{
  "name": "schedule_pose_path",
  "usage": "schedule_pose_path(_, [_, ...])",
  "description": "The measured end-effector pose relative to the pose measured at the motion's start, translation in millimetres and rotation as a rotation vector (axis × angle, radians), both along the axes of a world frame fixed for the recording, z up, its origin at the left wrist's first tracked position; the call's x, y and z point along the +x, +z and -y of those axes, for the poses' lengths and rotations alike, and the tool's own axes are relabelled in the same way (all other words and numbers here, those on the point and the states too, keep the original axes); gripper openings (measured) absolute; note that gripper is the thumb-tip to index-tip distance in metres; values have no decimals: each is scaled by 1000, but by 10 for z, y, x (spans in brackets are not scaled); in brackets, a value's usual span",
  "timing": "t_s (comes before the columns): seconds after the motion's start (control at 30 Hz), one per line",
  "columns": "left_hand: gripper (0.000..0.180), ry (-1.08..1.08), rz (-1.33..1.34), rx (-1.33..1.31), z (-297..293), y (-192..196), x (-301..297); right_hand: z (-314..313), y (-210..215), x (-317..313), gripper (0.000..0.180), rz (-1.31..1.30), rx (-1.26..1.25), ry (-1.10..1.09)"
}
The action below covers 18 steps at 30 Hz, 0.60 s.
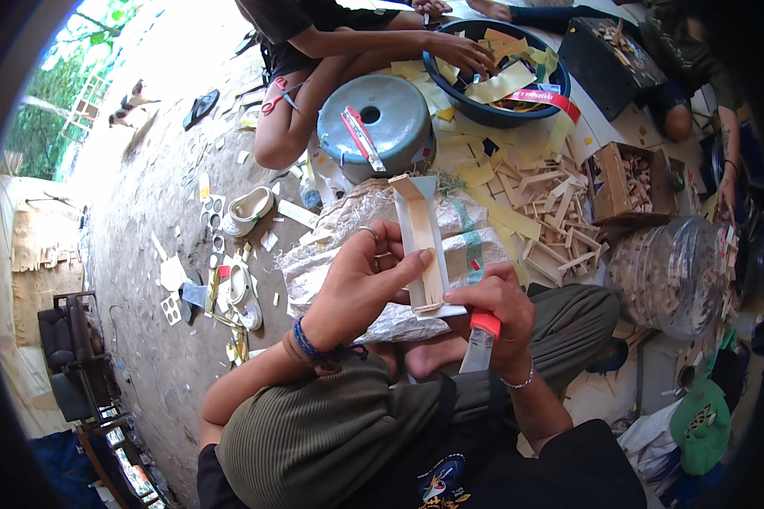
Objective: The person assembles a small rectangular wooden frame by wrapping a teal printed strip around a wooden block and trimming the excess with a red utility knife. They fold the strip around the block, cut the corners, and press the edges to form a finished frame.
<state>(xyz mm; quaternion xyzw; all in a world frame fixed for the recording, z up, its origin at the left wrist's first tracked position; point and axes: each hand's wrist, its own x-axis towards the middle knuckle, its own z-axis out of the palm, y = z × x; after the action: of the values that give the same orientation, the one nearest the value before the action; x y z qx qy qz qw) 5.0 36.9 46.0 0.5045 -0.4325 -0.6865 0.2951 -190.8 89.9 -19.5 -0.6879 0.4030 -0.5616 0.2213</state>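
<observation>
In front of my lap I hold a long, narrow wooden tray (423,242) with pale grey-white sides and a small upright piece at its far end. My left hand (367,267) grips its left side, the thumb pressed on the bare wooden bottom. My right hand (494,310) is closed round an object with a red-orange collar and a translucent grey body (477,349); its exact kind is unclear. The fingertips of that hand touch the tray's near right corner. Beneath the tray a white woven sack (331,254) lies crumpled.
A blue-grey round stool (373,114) bears a red-and-white cutter (363,140). Wooden frames (560,204) lie piled at right, by a cardboard box (628,187) and a clear plastic jar (666,276). Another person's hand (467,55) reaches into a dark blue basin (501,110) of paper scraps.
</observation>
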Motion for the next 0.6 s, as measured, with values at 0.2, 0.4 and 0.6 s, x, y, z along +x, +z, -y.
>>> schedule_pose_path(0.2, [29, -25, 25, -32, -7, -38, -12, 20, 34, -58, 36, 5, 85, 197])
schedule_pose_path(0.4, [35, -67, 93, -85, -12, -62, -16, 32, 33, -46, 31, 28, 106, 206])
schedule_pose_path(0.6, [46, -133, -60, -21, -41, -30, -13, 85, 105, -123, 32, -63, 113, 213])
